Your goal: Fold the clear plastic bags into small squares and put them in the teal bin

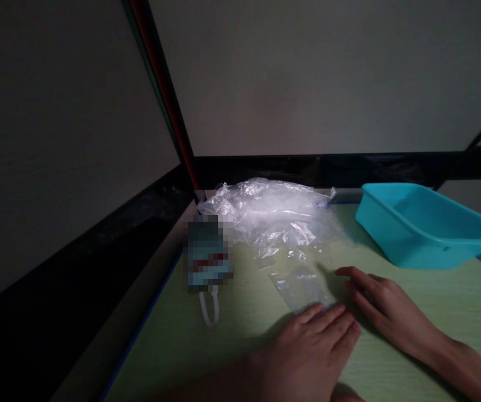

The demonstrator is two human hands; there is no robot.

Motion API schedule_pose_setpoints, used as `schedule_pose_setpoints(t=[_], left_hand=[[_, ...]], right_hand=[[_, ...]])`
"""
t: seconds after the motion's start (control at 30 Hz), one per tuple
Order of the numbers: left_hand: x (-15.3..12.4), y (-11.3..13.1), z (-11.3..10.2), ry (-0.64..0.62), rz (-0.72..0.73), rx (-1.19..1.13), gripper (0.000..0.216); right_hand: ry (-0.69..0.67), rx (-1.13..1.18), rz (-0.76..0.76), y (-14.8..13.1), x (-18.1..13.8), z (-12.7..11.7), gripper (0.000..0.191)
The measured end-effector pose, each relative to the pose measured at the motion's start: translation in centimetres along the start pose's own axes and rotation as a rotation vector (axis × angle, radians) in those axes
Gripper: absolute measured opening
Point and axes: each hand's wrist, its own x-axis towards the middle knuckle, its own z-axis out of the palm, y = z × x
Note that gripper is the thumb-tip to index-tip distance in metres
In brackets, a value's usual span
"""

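My left hand (313, 343) lies flat on the pale green table (223, 357), fingers stretched out, its fingertips on the near end of a small clear plastic bag (301, 287). My right hand (380, 304) rests flat just right of that bag, fingers extended and touching its edge. The small bag lies flat on the table in front of a crumpled pile of clear plastic bags (271, 215).
A turquoise plastic tub (422, 226) stands at the back right. A blurred-out card or pouch with a white loop (206, 259) lies left of the bags. A dark rail (328, 167) runs along the table's far edge, with grey walls behind.
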Motion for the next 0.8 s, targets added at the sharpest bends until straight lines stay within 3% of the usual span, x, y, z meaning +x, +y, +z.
schedule_pose_setpoints(t=[0.1, 0.23, 0.43, 0.8], left_hand=[[0.0, -0.2, 0.3, 0.017, 0.023, 0.032, 0.065], [0.0, -0.1, 0.4, 0.027, 0.062, 0.081, 0.049], [0.0, -0.2, 0.2, 0.013, 0.194, 0.225, 0.038], [0.1, 0.5, -1.1, 0.006, 0.237, 0.316, 0.037]], right_hand=[[-0.01, 0.017, 0.016, 0.0, 0.1, 0.0, 0.03], [-0.03, 0.026, 0.029, 0.2, 0.0, 0.1, 0.031], [0.031, 0.058, -0.028, 0.3, -0.1, 0.1, 0.025], [0.036, 0.083, -0.162, 0.2, -0.1, -0.2, 0.022]])
